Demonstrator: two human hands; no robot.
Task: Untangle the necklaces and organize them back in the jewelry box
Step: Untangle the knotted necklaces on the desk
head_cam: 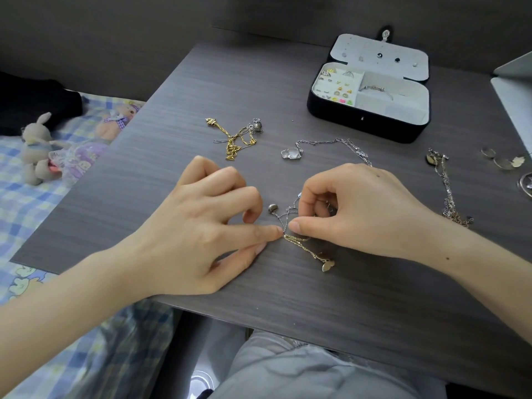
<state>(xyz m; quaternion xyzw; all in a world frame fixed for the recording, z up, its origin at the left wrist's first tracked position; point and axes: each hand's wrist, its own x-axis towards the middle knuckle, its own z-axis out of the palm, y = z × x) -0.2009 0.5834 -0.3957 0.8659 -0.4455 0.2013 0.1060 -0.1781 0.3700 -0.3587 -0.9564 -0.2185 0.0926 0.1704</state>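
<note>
The person sits at a dark grey wood-grain tabletop (316,298), both bare hands meeting near its front edge over a knotted tangle of thin gold and silver necklace chains (291,226). The right hand (362,208) has its fingers curled round the tangle, with the thumb tip pressed on the knot and loops of chain showing inside the curl. The left hand (201,226) reaches in with forefinger and thumb stretched out and the other fingers curled. Its forefinger tip touches the knot right against the right thumb, but I cannot tell whether it actually pinches a strand.

A gold leaf-shaped pendant (326,264) trails out of the tangle toward the person, and a small grey bead (273,208) lies just behind it.

Further back lie a heap of gold chain mixed with silver (233,138) and a silver necklace with a clear pendant (292,153). A long silver chain (446,191) lies off to the right.

The black jewelry box with pale lining (359,123) stands open at the back right, well apart from the hands, with small earrings and rings in its left compartment and a silver bangle (375,89) in its right.

A grey plush rabbit (37,139) sits on the checked bed to the left.
</note>
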